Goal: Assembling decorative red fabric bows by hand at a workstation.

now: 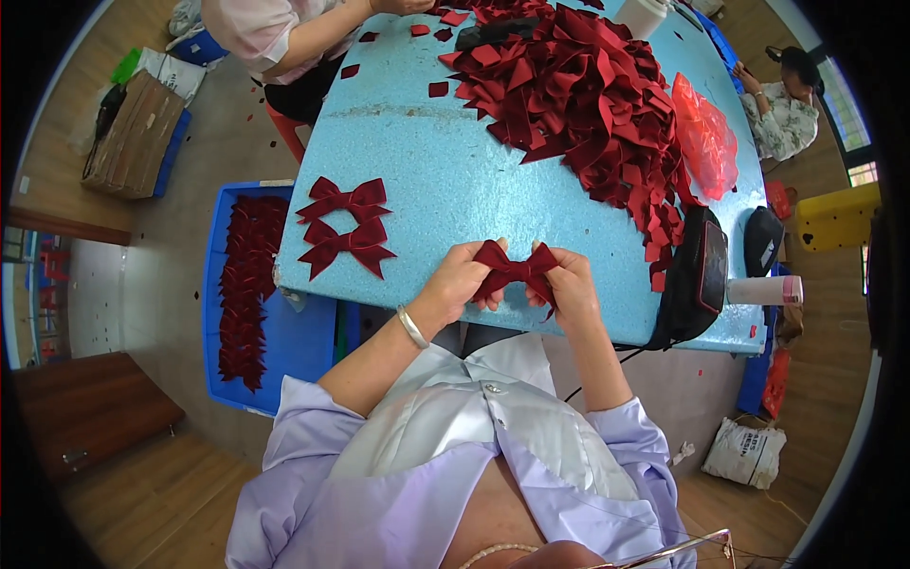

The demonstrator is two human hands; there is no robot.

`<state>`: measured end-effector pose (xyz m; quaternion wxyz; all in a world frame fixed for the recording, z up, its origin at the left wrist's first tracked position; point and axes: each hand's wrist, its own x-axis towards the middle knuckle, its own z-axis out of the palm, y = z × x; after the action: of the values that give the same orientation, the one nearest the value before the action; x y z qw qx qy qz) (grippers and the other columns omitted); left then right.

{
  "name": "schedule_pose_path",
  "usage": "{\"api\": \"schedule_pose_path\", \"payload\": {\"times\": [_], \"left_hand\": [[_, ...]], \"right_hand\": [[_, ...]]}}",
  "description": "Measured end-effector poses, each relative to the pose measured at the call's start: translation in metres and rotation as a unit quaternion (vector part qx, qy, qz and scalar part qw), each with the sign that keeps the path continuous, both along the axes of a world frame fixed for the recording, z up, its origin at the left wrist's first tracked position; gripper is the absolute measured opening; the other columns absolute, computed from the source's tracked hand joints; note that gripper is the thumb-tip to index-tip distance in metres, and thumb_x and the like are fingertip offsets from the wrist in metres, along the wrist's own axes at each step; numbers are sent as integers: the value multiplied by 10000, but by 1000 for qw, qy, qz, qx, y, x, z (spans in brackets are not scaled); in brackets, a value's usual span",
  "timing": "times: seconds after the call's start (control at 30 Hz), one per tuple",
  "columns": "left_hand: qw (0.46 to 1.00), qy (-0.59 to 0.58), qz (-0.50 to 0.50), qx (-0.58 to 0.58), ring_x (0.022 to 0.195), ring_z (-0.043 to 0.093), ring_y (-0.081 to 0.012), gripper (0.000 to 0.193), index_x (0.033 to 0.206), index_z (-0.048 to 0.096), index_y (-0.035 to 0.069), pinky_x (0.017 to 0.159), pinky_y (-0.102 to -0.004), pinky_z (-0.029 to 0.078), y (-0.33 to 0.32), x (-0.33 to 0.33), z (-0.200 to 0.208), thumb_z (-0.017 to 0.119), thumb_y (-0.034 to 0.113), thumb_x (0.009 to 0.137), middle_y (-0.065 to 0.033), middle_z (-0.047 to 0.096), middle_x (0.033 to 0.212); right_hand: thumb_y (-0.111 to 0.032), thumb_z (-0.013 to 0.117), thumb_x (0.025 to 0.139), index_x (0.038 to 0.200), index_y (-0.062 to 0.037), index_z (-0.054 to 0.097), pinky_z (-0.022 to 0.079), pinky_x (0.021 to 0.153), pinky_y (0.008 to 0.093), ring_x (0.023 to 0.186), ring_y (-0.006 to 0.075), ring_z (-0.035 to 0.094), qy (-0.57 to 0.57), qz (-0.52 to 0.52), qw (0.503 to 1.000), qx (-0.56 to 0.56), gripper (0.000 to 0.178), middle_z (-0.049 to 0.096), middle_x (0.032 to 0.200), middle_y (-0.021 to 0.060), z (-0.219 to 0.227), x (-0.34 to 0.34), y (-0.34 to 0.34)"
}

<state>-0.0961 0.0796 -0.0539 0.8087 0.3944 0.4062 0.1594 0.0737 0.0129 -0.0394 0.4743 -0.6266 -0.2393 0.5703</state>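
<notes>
A dark red velvet bow [515, 272] is stretched between my two hands at the near edge of the table. My left hand [457, 283] grips its left loop, fingers closed. On the other side, my right hand [571, 284] pinches the right loop and tail. Two finished-looking bows of the same red, an upper bow [343, 200] and a lower bow [347, 248], lie flat on the table to the left. A large heap of red ribbon pieces [588, 104] covers the far right part of the tabletop.
The blue table [408, 152] spans the middle. A blue crate [318, 351] with rows of red bows stands on the floor at left. At right are a red plastic bag [703, 142], a black case [695, 275] and a pale cylinder [758, 290]. Two other people sit around the table.
</notes>
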Motion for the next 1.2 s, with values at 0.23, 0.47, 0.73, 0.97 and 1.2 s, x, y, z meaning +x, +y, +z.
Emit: {"api": "schedule_pose_path", "payload": {"times": [0.23,0.47,0.73,0.97,1.2], "left_hand": [[990,-40,-6,-132,604,661,-214,363,953,577,22,479,-272,506,-6,-5,3,457,361,993,-135,665,754],[989,-47,6,-143,642,670,-214,291,999,562,16,533,-297,550,-13,-6,8,484,296,986,-145,670,817],[998,-8,58,-8,512,559,-126,154,934,578,37,446,-232,427,-26,-3,-1,548,188,949,-58,622,745],[986,-35,165,16,494,358,-30,131,898,585,81,416,-211,230,-38,3,6,555,197,950,37,528,713],[977,-55,208,12,618,489,-27,151,923,568,90,510,-197,388,-46,2,15,582,238,950,34,560,787]], "right_hand": [[-275,588,938,777,14,638,457,447,249,489,117,561,19,34,999,-12,335,612,622,68,-4,-1,-6],[-269,592,936,751,6,628,425,435,254,475,107,532,47,55,997,-27,333,594,602,58,-2,0,-14],[-268,611,929,727,-19,626,336,459,232,501,57,445,46,33,998,-12,321,550,599,-11,-8,-1,-20],[-260,620,923,722,-40,619,290,482,219,552,25,389,9,10,998,68,298,506,621,-63,-7,-10,-29],[-241,592,938,740,-42,606,297,472,209,534,19,408,12,-19,991,134,281,509,622,-51,-10,-23,-36]]}}
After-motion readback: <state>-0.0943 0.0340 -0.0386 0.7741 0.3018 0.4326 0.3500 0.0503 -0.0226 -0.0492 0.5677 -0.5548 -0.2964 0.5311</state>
